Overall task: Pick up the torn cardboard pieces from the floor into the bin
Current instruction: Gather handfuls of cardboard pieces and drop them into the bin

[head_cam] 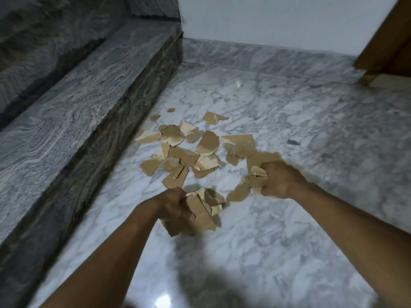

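Several torn brown cardboard pieces (184, 150) lie scattered on the white marble floor (289, 130), close to a grey stone step. My left hand (173, 207) is closed around a bunch of cardboard pieces (204, 210), held just above the floor in front of the pile. My right hand (280, 181) grips another handful of cardboard pieces (251, 183) to the right of the pile, partly covering a larger piece (260, 157) lying there. No bin is in view.
A dark grey stone step (89, 103) runs along the left with a second riser above it. A white wall (266, 18) with a marble skirting closes the back. A wooden door frame (387, 47) stands at the far right.
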`<state>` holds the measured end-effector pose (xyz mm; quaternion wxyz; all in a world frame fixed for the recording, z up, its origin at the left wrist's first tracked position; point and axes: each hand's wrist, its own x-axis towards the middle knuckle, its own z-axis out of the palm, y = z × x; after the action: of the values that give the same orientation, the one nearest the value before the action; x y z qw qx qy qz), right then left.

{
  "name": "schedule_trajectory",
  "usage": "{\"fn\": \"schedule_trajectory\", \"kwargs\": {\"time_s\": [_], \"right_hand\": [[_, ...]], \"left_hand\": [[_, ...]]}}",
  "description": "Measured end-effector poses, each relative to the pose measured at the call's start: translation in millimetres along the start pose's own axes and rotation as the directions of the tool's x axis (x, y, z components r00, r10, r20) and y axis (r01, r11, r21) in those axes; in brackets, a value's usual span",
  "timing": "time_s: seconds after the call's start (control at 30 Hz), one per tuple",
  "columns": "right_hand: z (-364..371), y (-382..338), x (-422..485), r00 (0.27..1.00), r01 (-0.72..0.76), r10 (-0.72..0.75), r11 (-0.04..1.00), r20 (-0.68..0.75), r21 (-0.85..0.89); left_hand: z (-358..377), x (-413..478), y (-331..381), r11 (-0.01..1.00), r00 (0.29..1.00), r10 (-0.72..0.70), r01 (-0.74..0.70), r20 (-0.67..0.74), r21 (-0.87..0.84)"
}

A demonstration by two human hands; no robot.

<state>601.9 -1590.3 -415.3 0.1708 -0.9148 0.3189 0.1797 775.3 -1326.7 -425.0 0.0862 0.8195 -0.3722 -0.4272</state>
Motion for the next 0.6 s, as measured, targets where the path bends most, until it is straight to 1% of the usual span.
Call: {"fn": "schedule_trajectory", "kwargs": {"time_s": [0.03, 0.07, 0.1, 0.17, 0.2, 0.27, 0.37, 0.43, 0.5, 0.57, 0.6], "right_hand": [[-7.6, -0.1, 0.2, 1.0, 0.005, -0.005, 1.0, -0.01, -0.011], [-13.3, 0.0, 0.4, 1.0, 0.006, -0.006, 1.0, -0.01, -0.012], [-18.1, -0.8, 0.0, 1.0, 0.002, -0.002, 1.0, 0.006, -0.021], [-24.1, -2.0, -0.8, 0.995, 0.0, 0.006, 0.999, 0.104, -0.054], [-27.3, -2.2, -0.6, 0.987, -0.008, 0.016, 0.999, 0.161, -0.051], [-32.3, -1.4, 0.3, 0.973, -0.049, 0.041, 0.998, 0.228, 0.03], [-30.8, 1.5, -2.1, 0.968, -0.104, 0.039, 0.961, 0.247, 0.255], [-18.9, 0.0, -7.2, 0.967, -0.135, 0.029, 0.901, 0.255, 0.412], [-2.1, 2.5, -12.0, 0.953, -0.202, 0.041, 0.825, 0.301, 0.528], [13.1, 3.1, -18.6, 0.938, -0.265, 0.021, 0.689, 0.346, 0.675], [18.7, 2.3, -21.5, 0.934, -0.292, 0.01, 0.601, 0.358, 0.744]], "left_hand": [[-2.6, 2.6, 4.4, 1.0, 1.0, 0.019, -0.019, -0.001, 0.003], [-1.7, 7.8, 9.7, 0.998, 0.999, 0.039, -0.039, -0.005, 0.043], [2.7, 14.9, 14.8, 0.991, 0.998, 0.058, -0.056, -0.013, 0.121], [19.7, 28.0, 23.3, 0.961, 0.997, 0.073, -0.071, 0.002, 0.268], [27.6, 33.0, 26.4, 0.953, 0.998, 0.067, -0.065, 0.002, 0.296], [36.3, 39.0, 27.7, 0.946, 0.999, 0.035, -0.025, -0.024, 0.323], [42.1, 45.5, 23.8, 0.906, 0.999, -0.009, 0.026, -0.043, 0.423], [41.0, 46.4, 22.0, 0.926, 0.999, -0.028, 0.039, -0.034, 0.376], [38.8, 44.3, 21.0, 0.965, 0.999, -0.026, 0.031, -0.02, 0.262], [37.5, 37.6, 17.3, 0.995, 0.999, -0.002, 0.006, -0.043, 0.098], [36.1, 32.7, 15.7, 1.0, 0.996, 0.005, -0.008, -0.085, -0.029]]}}
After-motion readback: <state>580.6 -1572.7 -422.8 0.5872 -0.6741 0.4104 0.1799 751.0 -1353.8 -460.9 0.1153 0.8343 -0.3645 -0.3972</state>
